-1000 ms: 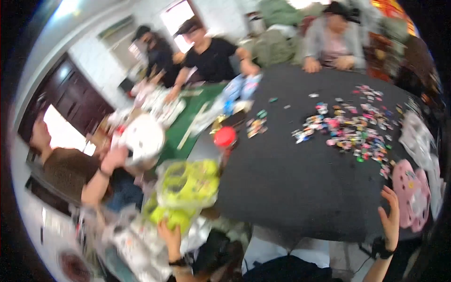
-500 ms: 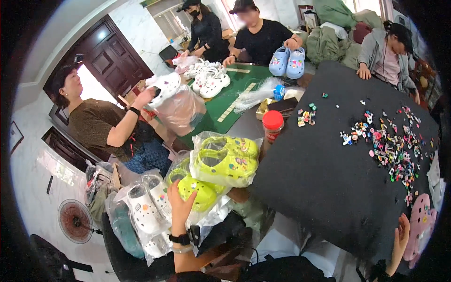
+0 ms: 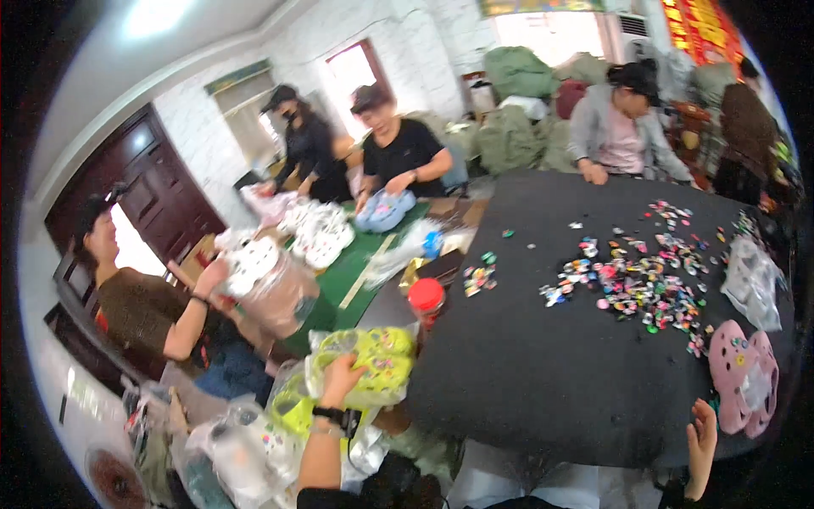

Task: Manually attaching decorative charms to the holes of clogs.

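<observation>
My left hand [image 3: 341, 379] is at the near side of a bagged pair of lime-green clogs [image 3: 386, 360], its thumb spread to the right and its fingertips against the clear wrap. A second lime-green pair [image 3: 292, 405] lies partly under it, with bagged white clogs [image 3: 254, 445] nearer me. My right hand [image 3: 701, 434] is held above the black table's near right edge, fingers apart and holding nothing. Just beyond it lies a pair of pink clogs [image 3: 736, 373] decorated with small charms.
Loose colourful charms [image 3: 632, 288] cover the right part of the black table [image 3: 509, 373]. A crumpled clear bag [image 3: 753, 284] lies by the pink clogs. A red-lidded jar [image 3: 426, 299] stands at the table's left edge. Several people work around the green table [image 3: 360, 293] and the far side.
My view has swung right and up. My left hand has moved onto the upper lime-green clogs. The person in black across the green table has lowered the blue clogs onto it.
</observation>
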{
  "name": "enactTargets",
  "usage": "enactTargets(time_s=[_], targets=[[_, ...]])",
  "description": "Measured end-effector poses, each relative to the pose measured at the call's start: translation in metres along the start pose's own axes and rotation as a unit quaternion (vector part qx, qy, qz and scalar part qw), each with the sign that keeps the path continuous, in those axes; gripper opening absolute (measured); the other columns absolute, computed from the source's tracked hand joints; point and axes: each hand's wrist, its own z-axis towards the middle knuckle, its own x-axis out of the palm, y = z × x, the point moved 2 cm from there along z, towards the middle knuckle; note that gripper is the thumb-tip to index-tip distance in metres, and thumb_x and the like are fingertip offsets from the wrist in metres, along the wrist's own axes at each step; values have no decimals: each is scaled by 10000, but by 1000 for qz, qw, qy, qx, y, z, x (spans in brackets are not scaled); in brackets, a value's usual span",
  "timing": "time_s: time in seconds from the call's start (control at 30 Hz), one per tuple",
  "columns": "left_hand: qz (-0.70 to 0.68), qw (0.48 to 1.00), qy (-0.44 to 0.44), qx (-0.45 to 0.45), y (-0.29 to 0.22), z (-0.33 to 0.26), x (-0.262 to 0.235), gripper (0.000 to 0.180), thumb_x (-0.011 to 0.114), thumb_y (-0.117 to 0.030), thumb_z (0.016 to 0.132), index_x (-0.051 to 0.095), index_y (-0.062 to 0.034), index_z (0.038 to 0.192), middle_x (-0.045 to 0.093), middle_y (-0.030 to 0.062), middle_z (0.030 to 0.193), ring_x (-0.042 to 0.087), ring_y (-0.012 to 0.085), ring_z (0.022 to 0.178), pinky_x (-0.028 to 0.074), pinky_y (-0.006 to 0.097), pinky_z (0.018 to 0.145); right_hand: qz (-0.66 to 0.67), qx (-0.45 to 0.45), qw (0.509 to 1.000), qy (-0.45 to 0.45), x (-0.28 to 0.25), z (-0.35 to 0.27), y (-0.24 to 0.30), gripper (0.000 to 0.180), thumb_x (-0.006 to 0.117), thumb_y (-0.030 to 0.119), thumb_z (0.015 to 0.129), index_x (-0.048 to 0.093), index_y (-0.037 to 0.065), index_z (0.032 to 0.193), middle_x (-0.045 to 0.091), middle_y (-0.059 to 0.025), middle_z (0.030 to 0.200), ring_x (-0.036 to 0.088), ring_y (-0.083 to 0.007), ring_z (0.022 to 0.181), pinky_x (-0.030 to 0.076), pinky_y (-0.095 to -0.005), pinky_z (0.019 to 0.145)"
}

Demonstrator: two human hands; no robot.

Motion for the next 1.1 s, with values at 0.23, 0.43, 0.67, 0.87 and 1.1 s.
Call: enactTargets(time_s=[0.23,0.43,0.67,0.87,1.1], targets=[[-160,976,-148,4,44,-17,-78,316,768,-107,722,601,15,961,591,118,925,539,217,865,446,350,781,14,-45,999,-28,6,-4,34,410,681,-20,743,588,8,1142,586,-122,1205,569,-269,1121,445,-354,963],[63,928,-273,246,-101,-80,-166,231,735,-120,788,638,3,959,597,167,881,543,355,881,426,436,803,30,-100,994,37,43,8,63,403,730,125,816,597,35,1186,584,-140,1234,576,-276,1117,477,-368,940],[-88,928,-175,317,-197,-112,-138,164,717,-93,778,641,-40,913,625,164,936,573,371,955,423,450,930,83,-153,970,167,93,15,106,588,704,194,879,431,30,1373,558,-148,1243,568,-264,1127,437,-385,976],[-244,845,-71,470,-284,-128,-37,125,683,-19,732,654,-83,835,628,123,918,582,330,937,431,471,891,117,-160,977,78,72,12,116,604,677,221,890,397,-11,1372,517,-197,1278,533,-310,1181,430,-408,1003],[-269,762,57,587,-327,-121,-11,150,646,22,779,630,-53,908,616,115,940,559,326,967,418,474,865,-111,-319,921,191,76,12,128,611,650,350,894,422,76,1391,466,-172,1379,490,-307,1239,410,-417,1004]])
